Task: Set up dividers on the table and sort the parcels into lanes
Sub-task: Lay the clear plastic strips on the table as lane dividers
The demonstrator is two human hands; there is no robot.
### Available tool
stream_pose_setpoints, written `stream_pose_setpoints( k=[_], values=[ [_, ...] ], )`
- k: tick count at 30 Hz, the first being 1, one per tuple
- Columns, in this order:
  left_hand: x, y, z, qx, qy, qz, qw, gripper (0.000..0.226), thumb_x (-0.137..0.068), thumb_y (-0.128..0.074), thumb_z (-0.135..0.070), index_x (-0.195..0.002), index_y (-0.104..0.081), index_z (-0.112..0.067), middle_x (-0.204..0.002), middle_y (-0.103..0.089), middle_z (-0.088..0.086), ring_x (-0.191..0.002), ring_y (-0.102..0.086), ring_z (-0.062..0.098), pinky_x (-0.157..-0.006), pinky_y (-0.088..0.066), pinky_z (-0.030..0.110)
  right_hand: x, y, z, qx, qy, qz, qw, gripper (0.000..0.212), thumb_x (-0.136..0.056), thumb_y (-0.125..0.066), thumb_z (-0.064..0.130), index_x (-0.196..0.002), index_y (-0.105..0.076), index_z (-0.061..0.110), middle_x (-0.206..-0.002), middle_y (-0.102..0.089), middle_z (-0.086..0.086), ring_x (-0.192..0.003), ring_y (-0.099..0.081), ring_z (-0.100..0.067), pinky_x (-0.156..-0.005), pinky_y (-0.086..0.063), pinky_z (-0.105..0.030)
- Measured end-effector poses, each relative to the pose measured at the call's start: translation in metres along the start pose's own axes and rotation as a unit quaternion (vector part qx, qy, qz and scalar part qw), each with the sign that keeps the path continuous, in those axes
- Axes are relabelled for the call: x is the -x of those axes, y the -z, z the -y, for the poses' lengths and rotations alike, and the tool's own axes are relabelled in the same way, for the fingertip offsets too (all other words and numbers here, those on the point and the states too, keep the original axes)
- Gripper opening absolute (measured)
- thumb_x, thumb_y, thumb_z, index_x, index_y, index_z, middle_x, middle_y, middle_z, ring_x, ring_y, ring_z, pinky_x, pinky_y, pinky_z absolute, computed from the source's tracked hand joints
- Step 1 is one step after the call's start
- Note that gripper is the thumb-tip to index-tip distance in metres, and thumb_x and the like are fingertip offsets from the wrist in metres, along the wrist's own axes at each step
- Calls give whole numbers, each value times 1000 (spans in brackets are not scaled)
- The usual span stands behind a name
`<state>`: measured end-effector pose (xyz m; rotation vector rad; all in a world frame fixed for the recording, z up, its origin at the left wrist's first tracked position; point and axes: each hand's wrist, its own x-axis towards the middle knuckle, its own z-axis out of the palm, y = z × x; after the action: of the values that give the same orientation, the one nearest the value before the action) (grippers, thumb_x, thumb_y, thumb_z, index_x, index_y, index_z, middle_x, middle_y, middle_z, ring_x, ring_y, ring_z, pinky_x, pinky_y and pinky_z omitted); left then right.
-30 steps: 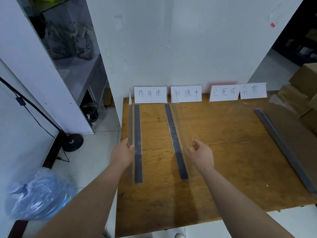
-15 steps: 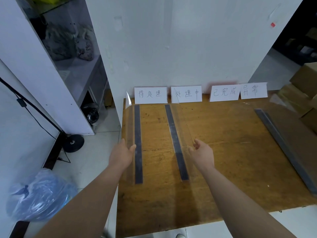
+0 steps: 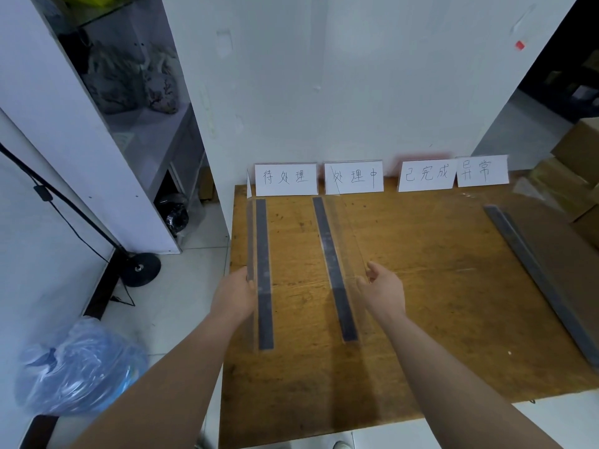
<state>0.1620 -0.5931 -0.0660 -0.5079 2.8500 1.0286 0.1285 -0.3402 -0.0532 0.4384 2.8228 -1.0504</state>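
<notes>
Two clear plastic dividers with dark base strips stand lengthwise on the wooden table [image 3: 421, 280]. The left divider [image 3: 263, 254] runs along the table's left edge, and my left hand [image 3: 233, 296] grips its clear wall from the outside. My right hand [image 3: 382, 290] pinches the top edge of the middle divider [image 3: 330, 254]. A third divider [image 3: 531, 264] lies untouched near the right edge. Several white handwritten label cards [image 3: 285, 178] lean against the wall at the table's back.
Cardboard boxes [image 3: 580, 176] are stacked past the table's right side. A blue plastic bag [image 3: 77, 367] lies on the tiled floor at the left, near a black stand base [image 3: 141, 268] and its cable. A white wall backs the table.
My left hand loosened against the left divider's wall, then closed on it again. The right hand and the middle divider have barely moved.
</notes>
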Motion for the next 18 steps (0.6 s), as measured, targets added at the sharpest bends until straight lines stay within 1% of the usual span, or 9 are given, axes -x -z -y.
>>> stream_pose_setpoints(
  k=[3,7,8,10,12,14,18],
  values=[
    [-4,0,-1,1,5,0,1000,37,-104,-35,-28,-72,-53,-21,-69,-56,-3,-64,-54,12,-53,-37,25,0,0,1,0,2,-2,1000,51,-94,-58,21,-143,-43,16,-135,-57,-3,-114,-59,-17,-89,-50,-29],
    [-13,0,-5,-6,12,-2,1000,34,-102,-41,-20,-69,-47,-24,-70,-52,-5,-63,-49,9,-52,-33,24,0,1,0,-3,-4,-4,1000,52,-94,-59,21,-144,-43,17,-136,-57,-3,-113,-60,-16,-84,-49,-24],
    [-14,-1,-5,-8,14,-3,1000,32,-101,-43,-18,-70,-47,-25,-71,-52,-6,-64,-48,8,-52,-33,24,0,1,0,-3,-4,-4,1000,52,-94,-59,21,-144,-43,17,-136,-57,-3,-113,-60,-16,-85,-49,-25],
    [-14,-3,-4,-17,11,-4,1000,25,-100,-47,-20,-76,-50,-24,-75,-53,-6,-67,-50,7,-55,-35,24,0,1,0,-1,-2,-2,1000,53,-94,-59,22,-144,-43,17,-136,-57,-3,-114,-59,-17,-89,-51,-29],
    [-16,-5,1,-24,15,0,1000,13,-99,-50,-27,-90,-56,-20,-83,-58,-4,-74,-56,12,-61,-42,26,-1,1,0,0,-2,0,1000,53,-94,-59,22,-144,-43,17,-135,-57,-3,-115,-59,-17,-90,-51,-30],
    [-17,-4,4,-33,25,0,999,17,-98,-52,-34,-100,-56,-17,-91,-61,-1,-80,-58,16,-67,-45,29,-1,1,0,0,1,-1,1000,53,-93,-60,21,-143,-44,17,-134,-58,-3,-114,-60,-17,-92,-52,-32],
    [-18,-2,4,-36,39,-7,999,27,-96,-54,-40,-109,-58,-16,-95,-62,0,-84,-60,18,-69,-47,30,-1,0,1,-6,-3,-4,1000,53,-93,-60,21,-143,-44,17,-134,-58,-3,-115,-59,-17,-92,-52,-32]
  ],
)
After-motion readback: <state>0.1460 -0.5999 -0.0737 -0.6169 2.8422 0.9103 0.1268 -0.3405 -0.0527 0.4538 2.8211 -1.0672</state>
